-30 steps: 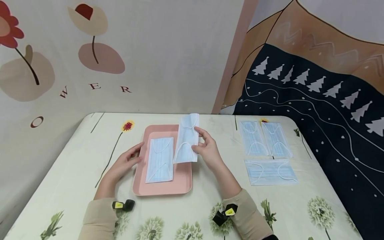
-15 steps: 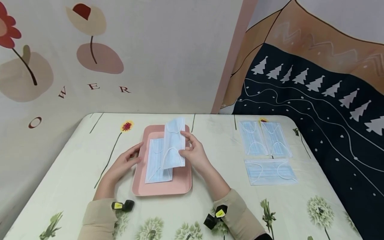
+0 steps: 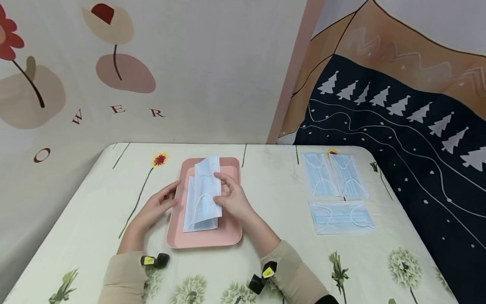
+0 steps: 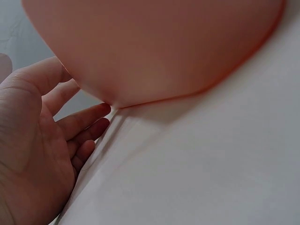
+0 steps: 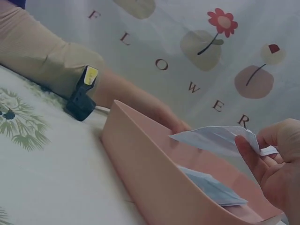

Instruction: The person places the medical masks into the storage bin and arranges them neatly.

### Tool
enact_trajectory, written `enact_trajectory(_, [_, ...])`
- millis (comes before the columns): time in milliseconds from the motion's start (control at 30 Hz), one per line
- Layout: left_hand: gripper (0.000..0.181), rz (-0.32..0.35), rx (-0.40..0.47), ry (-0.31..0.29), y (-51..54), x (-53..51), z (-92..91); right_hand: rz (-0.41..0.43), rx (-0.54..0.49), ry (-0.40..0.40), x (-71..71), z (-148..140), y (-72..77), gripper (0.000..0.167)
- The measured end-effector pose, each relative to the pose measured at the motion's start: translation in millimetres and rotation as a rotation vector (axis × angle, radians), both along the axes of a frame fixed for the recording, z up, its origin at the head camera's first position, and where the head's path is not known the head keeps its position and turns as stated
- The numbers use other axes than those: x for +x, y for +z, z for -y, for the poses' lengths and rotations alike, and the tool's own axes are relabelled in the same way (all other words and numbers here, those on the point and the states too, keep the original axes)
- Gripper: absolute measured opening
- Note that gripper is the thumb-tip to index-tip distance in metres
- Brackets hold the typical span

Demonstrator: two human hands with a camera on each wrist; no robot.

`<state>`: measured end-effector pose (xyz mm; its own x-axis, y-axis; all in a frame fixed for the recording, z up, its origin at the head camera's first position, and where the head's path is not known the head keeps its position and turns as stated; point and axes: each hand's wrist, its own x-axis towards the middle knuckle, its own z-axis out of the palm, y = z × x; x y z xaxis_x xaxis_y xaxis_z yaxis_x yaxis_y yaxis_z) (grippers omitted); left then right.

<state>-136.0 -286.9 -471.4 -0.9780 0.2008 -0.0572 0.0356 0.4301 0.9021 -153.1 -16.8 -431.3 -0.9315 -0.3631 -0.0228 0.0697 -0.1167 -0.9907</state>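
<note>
My right hand (image 3: 236, 202) pinches a light blue face mask (image 3: 206, 188) by its right edge between thumb and fingers, holding it above the pink tray (image 3: 230, 237). Beneath it, inside the tray, lies another blue face mask (image 3: 188, 213), partly covered in the head view. The right wrist view shows the held mask (image 5: 208, 139) raised apart from the mask below (image 5: 211, 187). My left hand (image 3: 153, 209) touches the tray's left side with relaxed fingers. In the left wrist view, its fingertips (image 4: 101, 111) meet the tray's edge.
On the right of the table lie three face masks: two side by side, a left one (image 3: 321, 174) and a right one (image 3: 349, 176), and one crosswise (image 3: 343, 217) in front. A flower-print cloth (image 3: 281, 181) covers the table, with a patterned curtain behind.
My right hand has moved left with the held mask, from beside the lying mask to above it. My left hand has stayed at the tray's side.
</note>
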Motion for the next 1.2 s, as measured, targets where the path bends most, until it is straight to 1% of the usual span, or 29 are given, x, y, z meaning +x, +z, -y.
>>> enact_trajectory(33, [0.062, -0.003, -0.004, -0.001, -0.3, 0.0, 0.3, -0.003, 0.004, 0.002, 0.1, 2, -1.1, 0.068])
enact_trajectory(67, [0.062, -0.005, -0.008, -0.002, -0.7, -0.1, 0.4, -0.009, 0.006, 0.002, -1.0, 4, -5.7, 0.068])
enact_trajectory(133, [0.061, -0.008, -0.017, -0.001, -1.0, 0.0, 0.6, -0.014, 0.004, 0.006, 0.1, 8, -7.3, 0.067])
enact_trajectory(333, [0.061, -0.01, -0.022, -0.003, -0.5, 0.6, 0.0, 0.008, 0.002, 0.007, 2.1, 15, -13.4, 0.065])
enact_trajectory(633, [0.061, -0.007, -0.021, 0.008, -0.3, 0.0, 0.5, 0.019, 0.095, -0.006, 2.5, 20, -16.7, 0.066])
enact_trajectory(767, [0.062, -0.004, -0.012, 0.007, -0.2, -0.8, 0.0, 0.002, 0.159, -0.013, 1.9, 20, -18.6, 0.065])
enact_trajectory(967, [0.062, -0.002, -0.01, 0.01, 0.1, -1.5, -0.6, -0.049, 0.269, -0.02, 1.7, 19, -19.9, 0.064])
enact_trajectory(1200, [0.061, 0.003, -0.007, 0.004, -1.7, -1.2, 0.1, -0.098, 0.482, -0.031, 1.6, 20, -22.5, 0.064])
